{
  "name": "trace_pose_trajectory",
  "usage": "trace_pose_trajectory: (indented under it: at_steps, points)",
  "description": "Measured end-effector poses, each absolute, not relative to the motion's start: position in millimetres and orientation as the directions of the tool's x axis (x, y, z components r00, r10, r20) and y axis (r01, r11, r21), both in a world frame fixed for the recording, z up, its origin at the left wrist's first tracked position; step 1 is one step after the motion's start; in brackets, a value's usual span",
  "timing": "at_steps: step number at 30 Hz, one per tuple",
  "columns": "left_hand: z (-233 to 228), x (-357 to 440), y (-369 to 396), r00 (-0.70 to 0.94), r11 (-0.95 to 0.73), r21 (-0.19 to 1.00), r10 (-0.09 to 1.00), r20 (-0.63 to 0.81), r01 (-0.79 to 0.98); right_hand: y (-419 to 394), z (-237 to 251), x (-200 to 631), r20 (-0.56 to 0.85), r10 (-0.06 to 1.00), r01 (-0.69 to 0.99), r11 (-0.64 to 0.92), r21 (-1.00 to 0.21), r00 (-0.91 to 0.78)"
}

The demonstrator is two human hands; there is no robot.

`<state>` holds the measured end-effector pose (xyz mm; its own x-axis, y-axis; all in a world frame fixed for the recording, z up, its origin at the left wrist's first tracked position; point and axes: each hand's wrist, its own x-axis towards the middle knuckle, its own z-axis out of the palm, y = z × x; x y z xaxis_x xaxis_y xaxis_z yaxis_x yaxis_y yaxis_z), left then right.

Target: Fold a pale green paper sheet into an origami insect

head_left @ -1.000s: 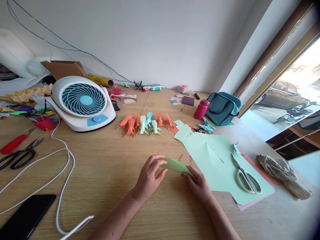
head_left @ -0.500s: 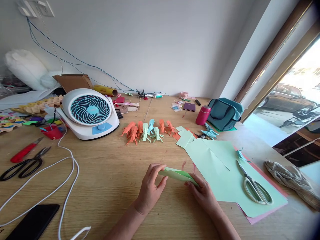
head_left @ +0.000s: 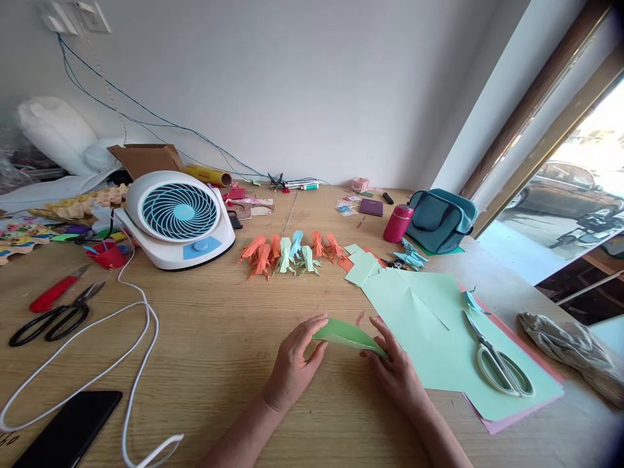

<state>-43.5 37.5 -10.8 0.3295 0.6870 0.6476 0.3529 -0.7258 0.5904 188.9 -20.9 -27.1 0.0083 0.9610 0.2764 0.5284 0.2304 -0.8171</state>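
Observation:
Just above the wooden table, both hands hold a light green sheet of paper (head_left: 347,334), bent over on itself. My left hand (head_left: 296,354) pinches its left end between thumb and fingers. At the right end my right hand (head_left: 397,370) grips the paper near the corner, its index finger raised off the sheet. Beyond the hands stands a row of folded paper figures (head_left: 284,255) in orange, pale green and light blue. Larger pale green sheets (head_left: 414,318) lie to the right, with white-handled scissors (head_left: 502,367) on top.
A white fan (head_left: 182,218) stands at the back left. Black-handled scissors (head_left: 58,318), a red knife (head_left: 53,292), a white cable (head_left: 151,351) and a black phone (head_left: 71,429) lie at left. A pink bottle (head_left: 397,223) and teal bag (head_left: 441,221) stand at back right.
The green paper has opened a little, showing more of its inner face. My right index finger has lifted off it. The view has shifted slightly.

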Motion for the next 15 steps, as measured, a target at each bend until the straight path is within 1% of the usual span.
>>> trace_pose_trajectory:
  at_steps: [4,8,10,15]
  points:
    - [-10,-44,38,0.338,-0.728,0.591,0.685,0.645,0.348,-22,-25,187,0.274,0.962,0.507,0.235,-0.829,0.003]
    - [-10,-45,38,0.300,-0.700,0.630,0.714,0.633,0.336,-22,-28,189,0.288,0.958,0.489,0.253,-0.835,-0.004]
    - [-10,-45,38,0.295,-0.683,0.652,0.730,0.616,0.330,-23,-31,191,0.274,0.962,0.474,0.248,-0.845,-0.015]
    - [-11,-46,39,0.361,-0.672,0.668,0.738,0.569,0.320,-24,-38,193,0.225,0.973,0.484,0.224,-0.846,-0.056]
